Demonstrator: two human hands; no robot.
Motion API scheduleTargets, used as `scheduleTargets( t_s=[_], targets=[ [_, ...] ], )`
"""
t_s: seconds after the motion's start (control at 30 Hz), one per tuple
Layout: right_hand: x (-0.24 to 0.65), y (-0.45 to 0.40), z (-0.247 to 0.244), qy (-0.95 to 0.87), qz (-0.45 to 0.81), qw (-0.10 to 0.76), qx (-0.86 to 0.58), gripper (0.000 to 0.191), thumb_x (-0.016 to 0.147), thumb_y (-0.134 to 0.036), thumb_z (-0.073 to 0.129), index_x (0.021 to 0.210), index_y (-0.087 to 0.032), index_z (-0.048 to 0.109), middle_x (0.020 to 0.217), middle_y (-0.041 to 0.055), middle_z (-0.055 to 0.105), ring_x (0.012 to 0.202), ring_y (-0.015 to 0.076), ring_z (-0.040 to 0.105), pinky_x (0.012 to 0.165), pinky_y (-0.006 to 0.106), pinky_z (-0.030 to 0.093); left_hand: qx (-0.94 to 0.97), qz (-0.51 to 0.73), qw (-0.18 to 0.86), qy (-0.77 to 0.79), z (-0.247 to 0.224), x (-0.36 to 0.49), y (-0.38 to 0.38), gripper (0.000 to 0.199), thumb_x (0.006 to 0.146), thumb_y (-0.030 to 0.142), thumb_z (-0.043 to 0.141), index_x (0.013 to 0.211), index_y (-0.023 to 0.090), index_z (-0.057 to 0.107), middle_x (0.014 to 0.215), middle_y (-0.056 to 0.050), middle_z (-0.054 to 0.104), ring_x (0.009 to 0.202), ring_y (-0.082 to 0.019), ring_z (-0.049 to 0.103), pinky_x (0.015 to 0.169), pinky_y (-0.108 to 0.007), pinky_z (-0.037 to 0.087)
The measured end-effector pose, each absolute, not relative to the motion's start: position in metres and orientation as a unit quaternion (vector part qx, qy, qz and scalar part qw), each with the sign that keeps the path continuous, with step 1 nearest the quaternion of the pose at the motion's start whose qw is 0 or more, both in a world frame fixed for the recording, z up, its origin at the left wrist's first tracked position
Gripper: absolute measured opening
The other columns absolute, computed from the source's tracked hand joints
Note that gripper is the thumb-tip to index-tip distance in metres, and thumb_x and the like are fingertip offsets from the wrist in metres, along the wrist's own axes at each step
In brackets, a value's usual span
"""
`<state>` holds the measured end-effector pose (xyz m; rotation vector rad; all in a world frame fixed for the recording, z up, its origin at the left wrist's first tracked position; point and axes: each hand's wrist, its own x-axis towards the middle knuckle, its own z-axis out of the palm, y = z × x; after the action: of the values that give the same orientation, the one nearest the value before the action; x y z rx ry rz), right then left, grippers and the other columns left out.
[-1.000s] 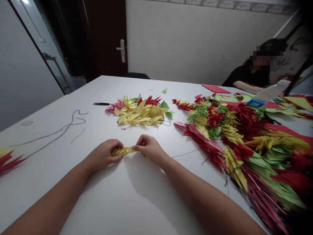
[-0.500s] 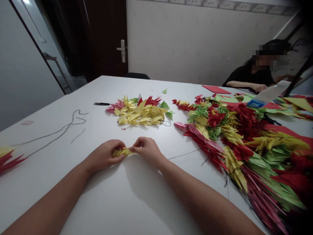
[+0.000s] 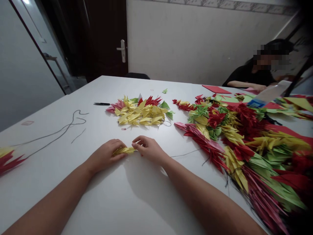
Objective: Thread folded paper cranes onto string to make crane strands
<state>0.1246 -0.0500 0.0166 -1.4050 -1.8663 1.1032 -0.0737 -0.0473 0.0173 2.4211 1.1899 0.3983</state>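
Near the middle of the white table (image 3: pixel 97 205), my left hand (image 3: pixel 107 155) is closed around a small bundle of folded yellow paper pieces (image 3: pixel 124 150). My right hand (image 3: pixel 146 147) is just to the right of the bundle, its fingers bent and pinched by a dark string that runs from the bundle's end. The string (image 3: pixel 186 153) shows again beyond my right wrist, reaching toward the paper pile. Past my hands sits a heap of yellow paper pieces (image 3: pixel 144 114) with some red, pink and green ones.
A large pile of red, yellow, green and pink folded paper (image 3: pixel 234 130) covers the right side. Black scissors or tweezers (image 3: pixel 101 103) and loose dark string (image 3: pixel 66 128) lie at left. A person in black (image 3: pixel 251 76) sits at the far right, near a clear plastic container (image 3: pixel 271 93).
My right hand has moved slightly right, off the yellow bundle, and a bit of string now shows between them. My left hand still holds the bundle.
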Motion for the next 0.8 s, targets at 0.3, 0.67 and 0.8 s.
scheduleTargets(
  t_s=[0.3,0.67,0.8],
  targets=[
    [0.1267,-0.0483,0.0164,-0.695,0.451,0.257,-0.498,0.007,0.071,-0.016,0.059,0.077,-0.015,0.061,0.071,-0.0016,0.058,0.060,0.0058,0.047,0.056,0.017,0.034,0.813,0.161,0.305,0.468,0.0168,-0.0789,-0.0440,0.029,0.077,0.045,0.052,0.085,0.018,0.057,0.085,-0.002,0.057,0.076,-0.015,0.051,0.066,-0.026,0.039],
    [0.1275,-0.0454,0.0159,-0.579,0.609,0.305,-0.449,0.021,0.064,-0.010,0.047,0.082,-0.016,0.055,0.058,-0.0038,0.056,0.046,0.0054,0.037,0.044,0.016,0.027,0.817,0.157,0.297,0.468,0.0157,-0.0804,-0.0428,0.027,0.077,0.042,0.052,0.087,0.018,0.057,0.086,-0.003,0.059,0.074,-0.015,0.052,0.066,-0.026,0.039],
    [0.1282,-0.0436,0.0143,-0.546,0.638,0.343,-0.421,0.016,0.062,-0.013,0.051,0.078,-0.015,0.054,0.058,-0.0038,0.054,0.047,0.0050,0.039,0.046,0.016,0.030,0.817,0.157,0.300,0.466,0.0164,-0.0790,-0.0432,0.024,0.075,0.039,0.054,0.085,0.018,0.058,0.087,-0.002,0.059,0.076,-0.015,0.052,0.067,-0.026,0.040]
  ],
)
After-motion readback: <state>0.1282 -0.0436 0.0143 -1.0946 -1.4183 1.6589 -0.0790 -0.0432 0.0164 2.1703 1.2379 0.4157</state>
